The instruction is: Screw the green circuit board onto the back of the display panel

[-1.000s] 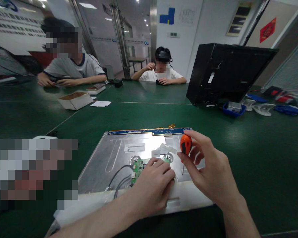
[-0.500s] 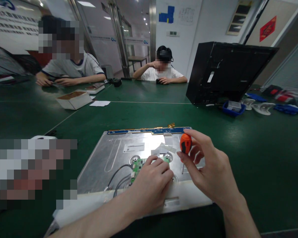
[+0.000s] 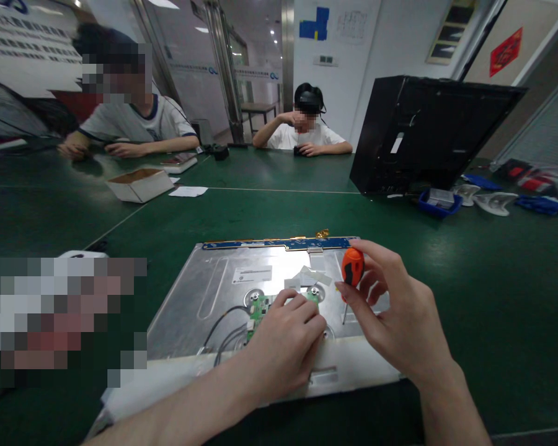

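Note:
A flat silver display panel (image 3: 190, 313) lies back side up on the green table. Over its middle is my left hand (image 3: 288, 334), fingers curled down on a small green circuit board (image 3: 258, 308) and covering most of it. Dark cables (image 3: 221, 325) run out from the board's left side. My right hand (image 3: 395, 316) pinches the orange and black handle of a short screwdriver (image 3: 353, 267) between thumb and fingers. Its thin shaft points down at the panel, right of the circuit board; whether the tip touches cannot be made out. A blue circuit strip (image 3: 255, 244) follows the panel's far edge.
A black monitor casing (image 3: 428, 136) stands back right, beside a blue tray (image 3: 439, 203) of small parts. At the back left are an open white box (image 3: 140, 186) and paper (image 3: 188, 191). Two people (image 3: 137, 124) sit across the table. A blurred-out patch covers the left.
The view has shifted slightly. Both hands keep their places on the panel, and the screwdriver stays in my right hand at nearly the same spot.

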The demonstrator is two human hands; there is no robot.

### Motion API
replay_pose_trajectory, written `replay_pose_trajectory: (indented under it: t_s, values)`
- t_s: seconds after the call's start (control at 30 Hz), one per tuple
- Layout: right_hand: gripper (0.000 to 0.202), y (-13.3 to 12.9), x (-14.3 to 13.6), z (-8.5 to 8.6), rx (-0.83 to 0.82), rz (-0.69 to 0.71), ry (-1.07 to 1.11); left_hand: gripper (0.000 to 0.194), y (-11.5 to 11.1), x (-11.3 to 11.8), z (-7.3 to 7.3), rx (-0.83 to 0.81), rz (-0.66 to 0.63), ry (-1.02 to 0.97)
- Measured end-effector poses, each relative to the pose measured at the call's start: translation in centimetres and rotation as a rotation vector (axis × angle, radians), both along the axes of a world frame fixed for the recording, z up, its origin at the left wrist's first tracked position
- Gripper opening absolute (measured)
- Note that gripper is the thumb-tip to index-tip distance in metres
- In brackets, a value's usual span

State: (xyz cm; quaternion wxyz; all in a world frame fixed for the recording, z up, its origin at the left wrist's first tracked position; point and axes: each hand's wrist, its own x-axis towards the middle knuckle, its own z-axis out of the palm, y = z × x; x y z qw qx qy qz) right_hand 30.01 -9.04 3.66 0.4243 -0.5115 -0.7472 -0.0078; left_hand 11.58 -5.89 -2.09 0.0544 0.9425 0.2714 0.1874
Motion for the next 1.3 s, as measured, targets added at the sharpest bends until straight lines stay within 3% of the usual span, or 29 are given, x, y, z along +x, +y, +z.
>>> replay_pose_trajectory:
  t_s: [0.47, 0.7, 1.3]
  values:
    - [0.047, -0.02, -0.1, 0.12, 0.008, 0.003, -0.021, 0.013, -0.12, 0.23, -0.23, 0.062, 0.041, 0.003]
    - [0.049, -0.1, -0.15, 0.1, 0.007, 0.025, -0.005, 0.014, -0.05, -0.09, 0.09, 0.006, -0.011, -0.009]
    - [0.053, -0.21, 0.14, -0.51, 0.055, 0.106, 0.102, 0.011, 0.06, -0.07, -0.11, -0.072, 0.004, -0.035]
